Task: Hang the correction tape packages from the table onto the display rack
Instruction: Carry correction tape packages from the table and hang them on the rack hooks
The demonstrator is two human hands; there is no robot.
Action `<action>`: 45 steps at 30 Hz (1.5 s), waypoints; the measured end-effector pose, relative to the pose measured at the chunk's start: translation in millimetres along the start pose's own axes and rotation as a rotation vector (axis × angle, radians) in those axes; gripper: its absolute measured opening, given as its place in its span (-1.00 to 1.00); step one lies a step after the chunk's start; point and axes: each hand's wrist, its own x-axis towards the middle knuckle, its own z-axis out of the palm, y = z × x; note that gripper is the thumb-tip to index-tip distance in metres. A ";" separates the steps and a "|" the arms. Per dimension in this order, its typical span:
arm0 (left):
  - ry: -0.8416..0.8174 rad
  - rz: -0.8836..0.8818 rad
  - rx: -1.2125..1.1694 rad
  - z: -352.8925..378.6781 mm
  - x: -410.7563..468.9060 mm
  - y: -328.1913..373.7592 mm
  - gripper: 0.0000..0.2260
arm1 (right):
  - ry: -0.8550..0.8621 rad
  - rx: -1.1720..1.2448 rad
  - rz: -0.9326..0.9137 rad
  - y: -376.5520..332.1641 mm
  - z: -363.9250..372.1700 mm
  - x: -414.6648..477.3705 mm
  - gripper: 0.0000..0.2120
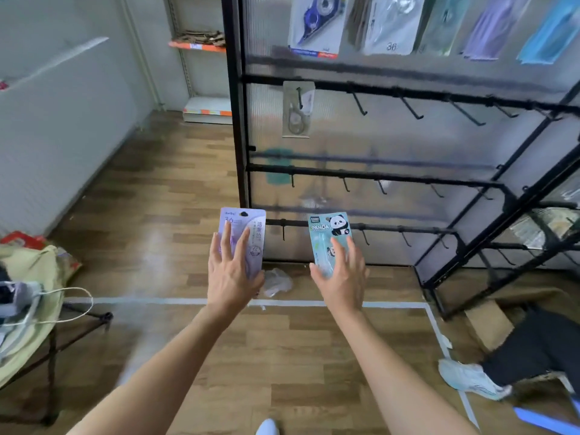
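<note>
My left hand (230, 271) holds a purple correction tape package (249, 229) upright, fingers spread over its front. My right hand (343, 273) holds a light blue panda correction tape package (326, 229) the same way. Both packages are raised in front of the lowest rail of the black display rack (370, 175). On the rack, a clear package (297, 109) hangs alone on the second rail. Several packages (317, 25) hang along the top row. The other hooks (411, 108) on the middle and lower rails are bare.
A folding table (34, 287) with bags and packages stands at the left edge. A crumpled plastic wrapper (277, 282) lies on the wooden floor by the rack's base. Another person's leg and pale shoe (470, 378) are at the lower right. White tape lines (436, 324) mark the floor.
</note>
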 end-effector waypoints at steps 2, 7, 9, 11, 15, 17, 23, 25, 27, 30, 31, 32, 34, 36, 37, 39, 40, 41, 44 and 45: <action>0.001 0.029 0.007 9.8 27.0 14.3 -0.21 | 0.019 0.002 -0.003 12.8 0.2 27.9 -0.38; 0.023 0.075 0.007 40.3 82.0 50.4 -0.21 | 0.070 0.033 0.002 47.7 0.7 96.9 -0.38; 0.057 0.078 0.003 54.6 101.4 66.7 -0.22 | 0.086 0.046 -0.024 61.8 -1.4 125.8 -0.39; 0.089 0.070 -0.003 69.8 121.0 84.4 -0.22 | 0.100 0.062 -0.062 77.2 -5.2 154.7 -0.40; 0.123 0.078 0.010 100.3 154.5 126.0 -0.22 | 0.112 0.073 -0.135 111.6 -13.6 207.1 -0.39; 0.141 0.076 0.010 114.3 167.4 146.1 -0.20 | 0.118 0.083 -0.166 126.9 -16.5 228.0 -0.39; 0.252 0.108 0.014 143.1 188.7 190.1 -0.14 | 0.139 0.124 -0.361 163.5 -26.9 260.8 -0.31; 0.270 0.120 -0.003 147.2 193.9 200.6 -0.14 | 0.154 0.141 -0.406 171.0 -32.0 266.8 -0.29; 0.278 0.134 -0.024 148.4 199.8 211.9 -0.15 | 0.167 0.160 -0.434 175.6 -37.3 271.7 -0.30; 0.284 0.173 -0.050 144.4 212.0 228.5 -0.24 | 0.203 0.180 -0.435 179.0 -47.1 278.5 -0.32; 0.289 0.188 -0.061 141.8 216.7 234.0 -0.25 | 0.221 0.187 -0.423 179.6 -51.0 280.5 -0.33; 0.296 0.203 -0.070 139.3 221.2 239.1 -0.26 | 0.238 0.190 -0.407 179.8 -55.2 282.8 -0.34; 0.305 0.231 -0.078 134.8 228.6 249.1 -0.26 | 0.263 0.189 -0.369 180.4 -64.4 286.8 -0.35; 0.311 0.263 -0.088 130.4 235.4 259.1 -0.26 | 0.286 0.188 -0.342 180.5 -75.5 291.3 -0.40; 0.313 0.276 -0.093 128.5 238.9 264.3 -0.26 | 0.299 0.181 -0.332 180.6 -81.0 294.3 -0.42; 0.315 0.295 -0.097 125.0 246.6 275.1 -0.27 | 0.322 0.161 -0.310 181.5 -91.8 302.1 -0.44; 0.317 0.303 -0.098 123.5 250.4 280.9 -0.27 | 0.332 0.152 -0.298 182.4 -97.1 306.0 -0.44; 0.318 0.312 -0.100 121.9 254.3 287.3 -0.25 | 0.340 0.146 -0.287 184.2 -102.4 309.7 -0.44; 0.324 0.359 -0.102 115.8 264.7 308.9 -0.22 | 0.362 0.139 -0.254 191.6 -116.6 323.5 -0.40; 0.327 0.373 -0.102 114.0 267.9 315.9 -0.22 | 0.373 0.133 -0.248 194.0 -120.4 328.6 -0.39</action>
